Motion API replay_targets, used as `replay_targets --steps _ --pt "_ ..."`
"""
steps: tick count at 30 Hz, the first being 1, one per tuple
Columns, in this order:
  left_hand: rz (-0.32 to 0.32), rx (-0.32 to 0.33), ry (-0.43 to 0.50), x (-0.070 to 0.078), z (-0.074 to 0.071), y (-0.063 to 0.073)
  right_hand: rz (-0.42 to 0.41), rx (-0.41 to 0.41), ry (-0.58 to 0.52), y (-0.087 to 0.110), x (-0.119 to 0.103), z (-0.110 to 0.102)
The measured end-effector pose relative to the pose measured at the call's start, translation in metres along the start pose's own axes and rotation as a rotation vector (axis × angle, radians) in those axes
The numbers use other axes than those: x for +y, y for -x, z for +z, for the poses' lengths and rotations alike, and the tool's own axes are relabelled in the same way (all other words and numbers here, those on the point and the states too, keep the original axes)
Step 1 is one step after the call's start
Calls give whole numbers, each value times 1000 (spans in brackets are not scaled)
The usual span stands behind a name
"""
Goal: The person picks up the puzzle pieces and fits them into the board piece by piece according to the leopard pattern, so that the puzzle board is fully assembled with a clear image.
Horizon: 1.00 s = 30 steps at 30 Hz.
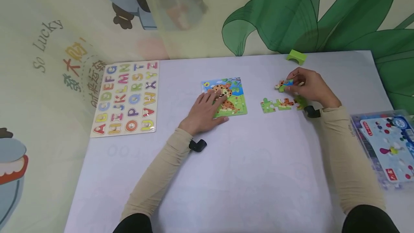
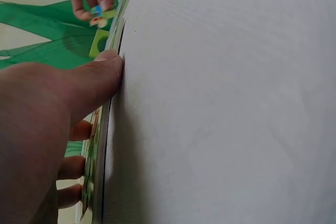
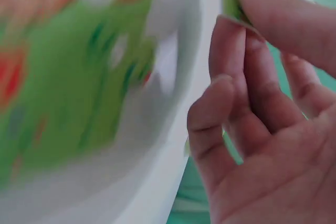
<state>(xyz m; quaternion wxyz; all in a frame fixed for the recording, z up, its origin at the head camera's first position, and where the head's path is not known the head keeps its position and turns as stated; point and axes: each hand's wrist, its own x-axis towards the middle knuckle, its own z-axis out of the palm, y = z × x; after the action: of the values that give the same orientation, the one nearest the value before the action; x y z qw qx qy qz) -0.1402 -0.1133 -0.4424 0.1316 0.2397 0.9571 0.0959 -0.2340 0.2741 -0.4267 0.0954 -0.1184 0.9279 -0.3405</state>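
A square jigsaw puzzle (image 1: 239,100) with a spotted animal on grass lies mid-table, partly hidden under my left hand (image 1: 205,112). That hand rests on it with fingers spread, and in the left wrist view its thumb (image 2: 102,74) lies along the board's edge. To the right, my right hand (image 1: 310,85) pinches a puzzle piece (image 1: 288,83) in blue, green and orange between thumb and fingers. In the right wrist view a green edge of the piece (image 3: 233,6) shows at the fingertips. Below that hand lie loose puzzle pieces (image 1: 267,106), one partly shaded by the wrist.
An alphabet board (image 1: 126,98) with coloured letters lies at the left. A green arch block (image 1: 296,57) stands at the table's back edge. At the right edge sits a clear plastic box (image 1: 385,150) with a printed card. A printed cloth (image 1: 194,46) hangs behind.
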Motion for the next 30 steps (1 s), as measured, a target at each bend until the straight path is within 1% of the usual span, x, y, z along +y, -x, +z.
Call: replay_targets --steps 2,5,8,11,16,20,24,27,30 --pt "1 -5 -1 1 0 -1 -20 17 -46 -2 -6 3" --pt "1 -7 -3 1 0 -1 -35 21 -121 -8 -19 10" --pt "0 -6 -4 1 0 -1 -39 25 -159 -15 -36 21" --pt "-6 -5 -1 1 0 -1 -38 12 -160 -21 -53 35" --pt "1 5 2 1 3 -2 -44 -77 -202 -29 -67 55" --pt "3 10 -1 1 4 -3 -63 -140 -246 -34 -70 66" --pt "-9 5 -8 1 3 -3 -94 -178 -265 -36 -73 76" --pt "-10 4 -10 1 4 -3 -126 -203 -267 -38 -76 82" --pt "-11 7 -5 0 4 -2 -158 -229 -237 -39 -81 87"
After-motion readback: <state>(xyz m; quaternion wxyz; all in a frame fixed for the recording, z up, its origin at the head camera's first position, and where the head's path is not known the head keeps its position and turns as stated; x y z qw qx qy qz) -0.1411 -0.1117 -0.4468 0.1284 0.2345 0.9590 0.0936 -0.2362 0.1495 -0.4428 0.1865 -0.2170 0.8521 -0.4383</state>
